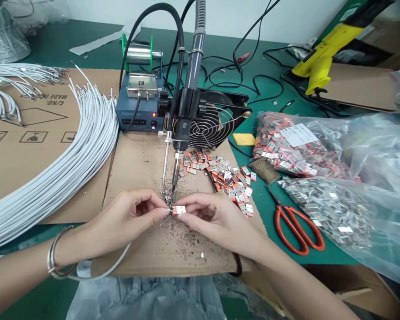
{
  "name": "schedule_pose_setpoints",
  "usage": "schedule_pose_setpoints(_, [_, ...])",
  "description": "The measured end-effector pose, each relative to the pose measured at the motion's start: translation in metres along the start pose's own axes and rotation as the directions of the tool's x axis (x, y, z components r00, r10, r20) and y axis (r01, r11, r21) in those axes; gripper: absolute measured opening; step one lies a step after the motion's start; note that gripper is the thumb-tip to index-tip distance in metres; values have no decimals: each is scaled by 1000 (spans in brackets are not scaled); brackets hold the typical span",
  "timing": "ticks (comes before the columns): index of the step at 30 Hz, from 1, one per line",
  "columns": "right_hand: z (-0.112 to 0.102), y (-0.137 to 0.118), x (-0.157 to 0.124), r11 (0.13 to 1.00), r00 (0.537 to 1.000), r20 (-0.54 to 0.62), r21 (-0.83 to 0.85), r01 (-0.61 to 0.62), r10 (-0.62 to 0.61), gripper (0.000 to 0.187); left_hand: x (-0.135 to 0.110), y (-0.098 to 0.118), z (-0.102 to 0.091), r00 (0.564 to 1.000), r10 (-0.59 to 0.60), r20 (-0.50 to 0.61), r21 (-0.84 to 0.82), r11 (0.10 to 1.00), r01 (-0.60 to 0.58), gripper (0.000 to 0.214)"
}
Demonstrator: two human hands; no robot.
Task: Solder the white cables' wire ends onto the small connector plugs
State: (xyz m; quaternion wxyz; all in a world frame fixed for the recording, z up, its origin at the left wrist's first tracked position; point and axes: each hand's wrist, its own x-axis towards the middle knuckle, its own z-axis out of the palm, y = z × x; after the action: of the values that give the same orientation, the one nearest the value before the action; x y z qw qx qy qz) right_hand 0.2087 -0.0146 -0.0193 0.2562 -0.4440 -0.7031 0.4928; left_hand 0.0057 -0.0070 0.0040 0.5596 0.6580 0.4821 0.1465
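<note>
My left hand (130, 218) is pinched shut on the end of a thin white cable (115, 266) that trails back under my wrist. My right hand (210, 220) pinches a small orange-and-white connector (179, 210). Cable tip and connector meet between my fingertips, just below the tip of the fixed soldering iron (176, 175) and its solder feed tube (166, 164). Solder splatter (173, 231) litters the cardboard under my hands.
A pile of loose connectors (226, 173) lies right of the iron, before a fan (208, 122). A soldering station (140, 106) stands behind. A white cable bundle (70, 160) curves at left. Red scissors (298, 229) and bags of parts (323, 155) lie right; a yellow tool (323, 58) sits far right.
</note>
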Motion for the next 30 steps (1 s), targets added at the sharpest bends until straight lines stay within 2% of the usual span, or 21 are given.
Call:
schedule_pose_setpoints(1, [0,-1,1,984,993,35,134,-115,112,15,0,-1,0,1000,2,-1,7,1000,-2,18])
schedule_pose_setpoints(3, [0,-2,4,899,967,72,358,-252,243,14,2,-4,0,1000,18,-21,12,1000,-18,19])
schedule_pose_setpoints(6, [2,-2,8,801,945,73,512,-310,319,14,3,-9,1,996,41,-74,10,999,-40,19])
schedule_pose_setpoints(10, [6,-3,11,778,935,31,546,-311,352,16,4,-11,1,993,47,-109,32,999,-43,19])
schedule_pose_setpoints(15, [9,-2,14,781,943,-22,567,-261,332,18,5,-11,0,987,47,-153,74,997,-36,19])
schedule_pose_setpoints(30, [4,-5,10,806,954,-11,539,-246,299,16,5,-10,2,977,105,-188,22,995,-102,15])
